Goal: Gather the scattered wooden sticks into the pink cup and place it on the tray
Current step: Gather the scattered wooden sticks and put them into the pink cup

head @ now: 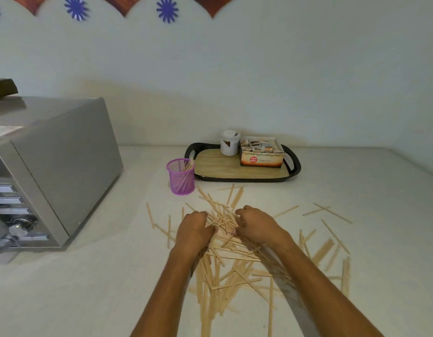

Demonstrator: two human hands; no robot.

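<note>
Many thin wooden sticks [234, 268] lie scattered over the white counter in front of me. My left hand [193, 229] and my right hand [256, 224] sit on either side of a raised bunch of sticks [222, 221], fingers curled round it. The pink mesh cup [180, 176] stands upright beyond the pile, to the left, with several sticks inside. Just behind and right of the cup lies the black tray [293, 164] with a wood-pattern floor.
On the tray stand a white jar [229, 143] and a cardboard box of small packets [261, 153]. A silver appliance [52, 166] fills the left side of the counter. Loose sticks [332, 212] reach far to the right. A wall closes the back.
</note>
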